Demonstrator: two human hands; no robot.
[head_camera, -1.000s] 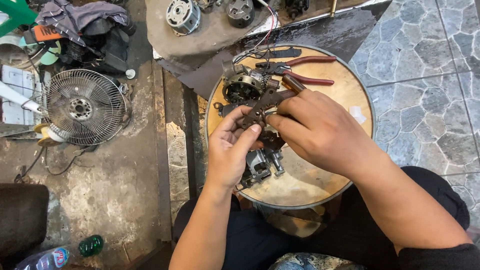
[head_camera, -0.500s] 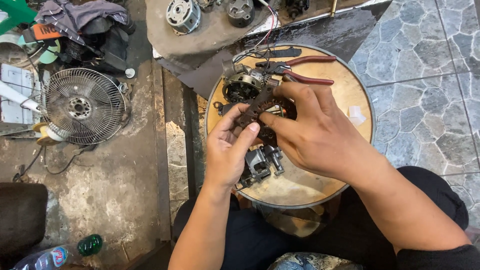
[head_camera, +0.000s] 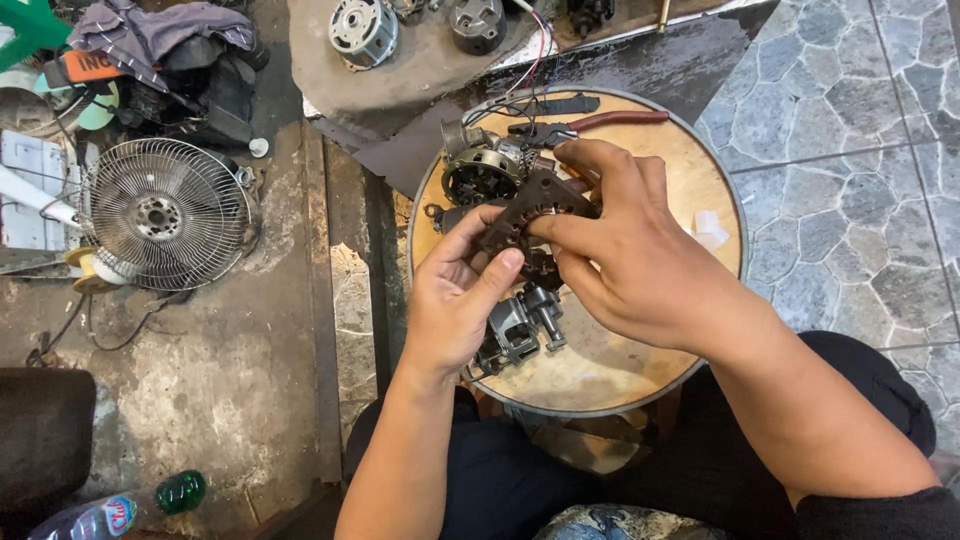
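From the head camera you look straight down at your two hands working over a round wooden tabletop with a metal rim (head_camera: 660, 360). Your left hand (head_camera: 455, 305) and right hand (head_camera: 630, 250) both grip a dark brown, rusty square stator core of stacked metal plates (head_camera: 525, 215), held tilted above the left half of the tabletop; the left thumb and fingers pinch its lower left corner while the right fingers curl closed around its right side and top. Compared with half a second ago, your right hand sits a little lower on the part, so more of the core's upper edge shows, and the red-handled pliers (head_camera: 600, 122) at the far edge of the tabletop are less covered than a second ago, when your knuckles lay over their handles. Just behind the core lies a round grey motor housing with copper windings (head_camera: 478, 172), in the same place as before. Below your hands, a small grey metal gear assembly with a short shaft (head_camera: 520, 325) rests on the wood, touching the heel of your left hand, unmoved. On the concrete floor to your left, well apart from the work, a round wire fan guard (head_camera: 165, 212) lies flat, and a green-capped plastic bottle (head_camera: 130, 508) lies near the bottom corner, both unchanged.
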